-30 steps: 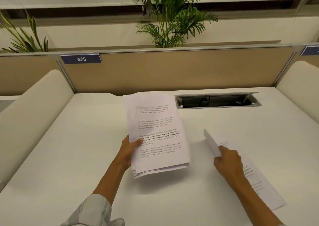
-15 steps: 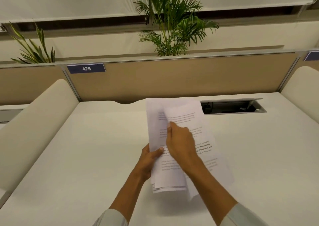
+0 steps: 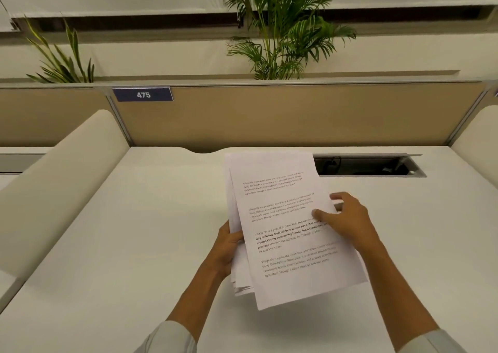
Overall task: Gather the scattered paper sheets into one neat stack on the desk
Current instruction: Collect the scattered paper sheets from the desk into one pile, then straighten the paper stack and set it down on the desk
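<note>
While held, sheets (image 3: 285, 218) between hands (image 3: 285, 234).

The paper stack (image 3: 283, 218) hangs above the desk (image 3: 134, 245) — left hand (image 3: 225, 247) on its left edge, right hand (image 3: 346, 219) on its right. Behind the stack: a cable slot (image 3: 369, 166), then the partition (image 3: 296, 113) — number plate (image 3: 142, 94) to the left.
</note>
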Demonstrator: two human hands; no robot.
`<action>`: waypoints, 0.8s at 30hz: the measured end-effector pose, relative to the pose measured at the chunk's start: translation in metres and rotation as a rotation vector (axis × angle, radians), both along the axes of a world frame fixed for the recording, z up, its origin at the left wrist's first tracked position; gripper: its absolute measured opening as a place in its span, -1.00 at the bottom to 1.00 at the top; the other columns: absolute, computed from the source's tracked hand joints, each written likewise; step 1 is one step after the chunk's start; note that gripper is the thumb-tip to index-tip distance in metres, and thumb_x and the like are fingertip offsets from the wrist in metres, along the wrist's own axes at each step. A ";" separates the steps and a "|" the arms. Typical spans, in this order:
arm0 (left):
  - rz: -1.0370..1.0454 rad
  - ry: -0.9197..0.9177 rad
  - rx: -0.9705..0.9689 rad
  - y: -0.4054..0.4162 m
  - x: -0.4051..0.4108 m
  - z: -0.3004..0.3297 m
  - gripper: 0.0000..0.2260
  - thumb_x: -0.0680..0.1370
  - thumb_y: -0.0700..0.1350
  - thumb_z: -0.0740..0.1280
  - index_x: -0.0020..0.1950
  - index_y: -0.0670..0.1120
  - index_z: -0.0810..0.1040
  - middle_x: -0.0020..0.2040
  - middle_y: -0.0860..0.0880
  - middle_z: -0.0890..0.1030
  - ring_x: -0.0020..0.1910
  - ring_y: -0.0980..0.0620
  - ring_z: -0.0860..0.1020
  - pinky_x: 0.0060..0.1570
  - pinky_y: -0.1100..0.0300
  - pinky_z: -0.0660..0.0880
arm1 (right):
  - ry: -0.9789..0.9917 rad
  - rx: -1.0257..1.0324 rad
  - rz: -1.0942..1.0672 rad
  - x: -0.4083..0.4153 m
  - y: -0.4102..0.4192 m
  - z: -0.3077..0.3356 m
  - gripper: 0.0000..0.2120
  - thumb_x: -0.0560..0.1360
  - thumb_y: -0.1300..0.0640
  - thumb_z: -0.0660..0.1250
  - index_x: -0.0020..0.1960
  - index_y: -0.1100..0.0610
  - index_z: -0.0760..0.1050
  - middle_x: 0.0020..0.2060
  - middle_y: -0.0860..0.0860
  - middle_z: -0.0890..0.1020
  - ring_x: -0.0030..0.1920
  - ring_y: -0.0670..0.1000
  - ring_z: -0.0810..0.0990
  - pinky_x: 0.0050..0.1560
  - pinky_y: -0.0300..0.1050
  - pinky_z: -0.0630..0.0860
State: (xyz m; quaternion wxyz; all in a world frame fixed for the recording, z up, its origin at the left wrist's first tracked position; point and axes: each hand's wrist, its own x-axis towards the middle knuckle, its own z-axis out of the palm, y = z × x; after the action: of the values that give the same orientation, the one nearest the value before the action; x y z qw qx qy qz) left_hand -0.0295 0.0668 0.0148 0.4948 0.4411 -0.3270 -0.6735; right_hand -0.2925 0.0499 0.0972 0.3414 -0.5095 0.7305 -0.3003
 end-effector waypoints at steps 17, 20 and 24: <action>-0.009 -0.088 -0.089 -0.012 0.004 0.011 -0.60 0.52 0.05 0.40 0.34 0.01 0.52 0.20 -0.06 0.68 0.15 -0.11 0.66 -0.01 0.02 0.63 | -0.374 -0.165 -0.158 -0.014 0.007 -0.021 -0.79 0.45 0.02 0.47 -0.16 0.18 0.63 -0.20 0.10 0.74 -0.21 0.18 0.72 -0.04 0.23 0.66; 0.001 -0.103 -0.067 -0.011 0.004 0.010 -0.55 0.51 0.12 0.37 0.36 0.02 0.49 0.23 -0.03 0.67 0.18 -0.08 0.65 0.11 -0.03 0.61 | -0.415 -0.151 -0.143 -0.015 0.008 -0.021 -0.77 0.46 0.01 0.46 -0.17 0.19 0.65 -0.21 0.11 0.74 -0.22 0.18 0.73 -0.04 0.22 0.66; -0.021 -0.089 -0.070 -0.011 0.006 0.008 -0.57 0.47 -0.05 0.48 0.32 -0.03 0.52 0.22 -0.10 0.67 0.17 -0.15 0.65 0.05 -0.05 0.63 | -0.498 -0.140 -0.122 -0.015 0.006 -0.021 -0.75 0.50 0.05 0.42 -0.08 0.27 0.65 -0.12 0.19 0.73 -0.11 0.24 0.71 0.05 0.26 0.62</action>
State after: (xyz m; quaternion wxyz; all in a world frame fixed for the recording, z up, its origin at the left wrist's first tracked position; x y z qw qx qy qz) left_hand -0.0239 0.0558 0.0229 0.4876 0.4497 -0.3766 -0.6466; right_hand -0.3073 0.0559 0.0758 0.4560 -0.3970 0.6308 -0.4863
